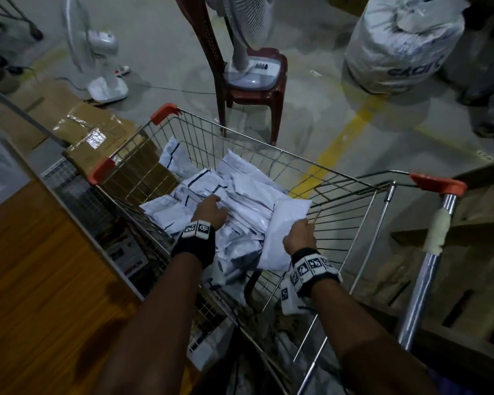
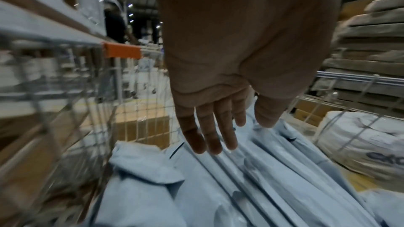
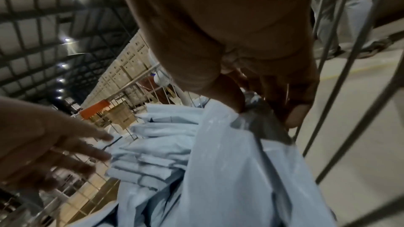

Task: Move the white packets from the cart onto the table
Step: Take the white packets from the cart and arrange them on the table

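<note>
One wire cart (image 1: 340, 178) holds a heap of white packets (image 1: 240, 195), too many to count. Two fans (image 1: 97, 52), one chair (image 1: 254, 89), one big sack (image 1: 397, 47).

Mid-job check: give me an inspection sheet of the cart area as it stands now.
Surface: wooden table left of the cart; no packets seen on it.
Job's things: white packets heaped in the cart.
Clutter: cardboard boxes beside the cart.
Hands: left hand open over the heap; right hand grips one packet.
Cables: a cable across the floor.
Surroundings: chair carrying a fan, second fan, large sack.
</note>
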`<state>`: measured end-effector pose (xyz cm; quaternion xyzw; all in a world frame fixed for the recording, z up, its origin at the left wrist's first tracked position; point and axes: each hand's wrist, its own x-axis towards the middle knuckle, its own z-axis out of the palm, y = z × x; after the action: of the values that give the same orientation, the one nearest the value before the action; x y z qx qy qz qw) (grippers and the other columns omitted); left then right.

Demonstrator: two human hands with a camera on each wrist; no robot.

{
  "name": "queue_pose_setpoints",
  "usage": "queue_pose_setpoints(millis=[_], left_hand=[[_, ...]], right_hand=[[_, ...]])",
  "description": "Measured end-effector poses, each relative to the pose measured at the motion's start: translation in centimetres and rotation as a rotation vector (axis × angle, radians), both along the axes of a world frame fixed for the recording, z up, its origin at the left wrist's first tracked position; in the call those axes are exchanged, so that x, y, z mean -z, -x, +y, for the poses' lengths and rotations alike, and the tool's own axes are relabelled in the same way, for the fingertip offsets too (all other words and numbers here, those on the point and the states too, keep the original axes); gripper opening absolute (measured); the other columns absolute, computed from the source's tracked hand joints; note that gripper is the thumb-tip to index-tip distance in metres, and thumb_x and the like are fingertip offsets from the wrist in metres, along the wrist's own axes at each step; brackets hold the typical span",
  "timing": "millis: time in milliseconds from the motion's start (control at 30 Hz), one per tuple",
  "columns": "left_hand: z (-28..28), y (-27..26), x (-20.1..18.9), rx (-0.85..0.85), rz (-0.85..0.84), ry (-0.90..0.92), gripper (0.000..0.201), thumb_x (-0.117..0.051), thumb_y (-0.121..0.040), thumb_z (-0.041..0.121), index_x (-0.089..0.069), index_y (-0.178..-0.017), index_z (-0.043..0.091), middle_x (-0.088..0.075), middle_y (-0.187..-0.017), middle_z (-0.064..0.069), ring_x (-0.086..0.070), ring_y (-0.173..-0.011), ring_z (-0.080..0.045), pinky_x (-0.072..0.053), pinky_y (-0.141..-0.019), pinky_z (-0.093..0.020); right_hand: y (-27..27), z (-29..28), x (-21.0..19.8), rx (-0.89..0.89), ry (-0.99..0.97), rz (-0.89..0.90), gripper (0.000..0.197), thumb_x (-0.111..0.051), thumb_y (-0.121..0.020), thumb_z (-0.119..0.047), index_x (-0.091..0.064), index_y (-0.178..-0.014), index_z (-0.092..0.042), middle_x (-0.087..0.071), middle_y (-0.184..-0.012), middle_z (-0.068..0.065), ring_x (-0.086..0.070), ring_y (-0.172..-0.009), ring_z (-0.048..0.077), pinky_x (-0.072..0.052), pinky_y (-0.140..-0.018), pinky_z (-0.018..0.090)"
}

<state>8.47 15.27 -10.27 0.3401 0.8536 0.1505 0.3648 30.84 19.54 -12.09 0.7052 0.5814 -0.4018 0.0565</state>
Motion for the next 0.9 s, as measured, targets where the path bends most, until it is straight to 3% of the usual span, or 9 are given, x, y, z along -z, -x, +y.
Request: queue_pose_setpoints(millis=[67,100,200,333,567,667,767,900], left_hand=[[1.1,-0.6,-0.2,0.071,0.029,-0.061,0.05,-0.057,-0.095,0.021,-0.045,-0.143,0.009,-0.051,-0.141,-0.02,-0.049,-0.128,-0.034,-0.04,-0.102,-0.036],[1.6,-0.9,0.0,0.12,0.049,-0.103,0.051,-0.057,-0.095,0.017,-0.044,-0.144,0.01,-0.049,-0.14,-0.021,-0.048,-0.128,-0.035,-0.039,-0.103,-0.037],[3.1,-1.6,0.5,0.26,0.12,-0.113,0.056,-0.055,-0.093,0.007,-0.041,-0.146,0.02,-0.04,-0.144,-0.019,-0.042,-0.132,-0.036,-0.039,-0.107,-0.045],[3.8,-2.4,1.1,0.322,0.258,-0.065,0.06,-0.05,-0.089,-0.002,-0.049,-0.14,0.03,-0.041,-0.138,-0.013,-0.043,-0.128,-0.034,-0.044,-0.102,-0.047],[4.8,-2.6,-0.5,0.311,0.508,-0.075,0.027,-0.058,-0.091,0.01,-0.075,-0.105,0.025,-0.066,-0.115,-0.007,-0.05,-0.122,-0.03,-0.037,-0.098,-0.043],[5.1,-2.7,-1.5,0.362,0.589,-0.152,0.018,-0.063,-0.086,0.013,-0.074,-0.096,0.023,-0.064,-0.109,-0.004,-0.05,-0.113,-0.032,-0.04,-0.084,-0.042],[5.0,-2.0,-3.3,0.321,0.559,-0.314,0.014,-0.067,-0.073,0.005,-0.068,-0.082,0.015,-0.062,-0.103,-0.01,-0.056,-0.102,-0.035,-0.044,-0.071,-0.04],[4.6,-0.3,-6.8,0.223,0.524,-0.406,0.02,-0.054,-0.08,0.0,-0.064,-0.092,0.013,-0.067,-0.1,-0.013,-0.063,-0.093,-0.039,-0.048,-0.073,-0.042]], right_hand=[[0.2,-0.2,0.2,0.014,0.0,-0.016,0.096,-0.062,-0.092,-0.014,0.009,-0.156,-0.011,-0.01,-0.159,0.017,-0.028,-0.14,0.041,-0.032,-0.11,0.055],[0.2,-0.2,0.2,0.015,-0.019,-0.015,0.097,-0.06,-0.093,-0.012,0.013,-0.156,-0.016,-0.006,-0.16,0.015,-0.027,-0.14,0.041,-0.031,-0.109,0.055],[-0.1,-0.2,0.9,0.013,-0.034,0.022,0.08,-0.053,-0.096,-0.013,-0.003,-0.157,-0.023,-0.009,-0.159,0.012,-0.03,-0.138,0.036,-0.033,-0.11,0.047],[-0.4,-0.3,1.5,-0.134,0.002,0.022,0.085,-0.058,-0.09,-0.009,-0.006,-0.157,-0.018,-0.002,-0.158,0.018,-0.035,-0.137,0.039,-0.038,-0.11,0.043],[-0.1,-0.3,1.8,-0.14,0.007,0.043,0.087,-0.058,-0.089,-0.008,-0.005,-0.158,-0.018,-0.001,-0.158,0.021,-0.038,-0.136,0.04,-0.039,-0.109,0.044],[0.0,-0.2,1.5,-0.112,-0.008,0.054,0.094,-0.06,-0.09,-0.011,0.004,-0.158,-0.025,0.0,-0.159,0.022,-0.033,-0.139,0.041,-0.04,-0.108,0.048],[0.1,-0.1,1.2,-0.052,-0.06,0.101,0.084,-0.051,-0.097,-0.022,0.006,-0.156,-0.04,-0.007,-0.158,0.02,-0.032,-0.138,0.043,-0.039,-0.106,0.055],[0.1,-0.3,0.9,-0.092,-0.057,0.097,0.07,-0.044,-0.101,-0.018,-0.008,-0.155,-0.045,-0.004,-0.159,0.012,-0.027,-0.142,0.039,-0.035,-0.11,0.053]])
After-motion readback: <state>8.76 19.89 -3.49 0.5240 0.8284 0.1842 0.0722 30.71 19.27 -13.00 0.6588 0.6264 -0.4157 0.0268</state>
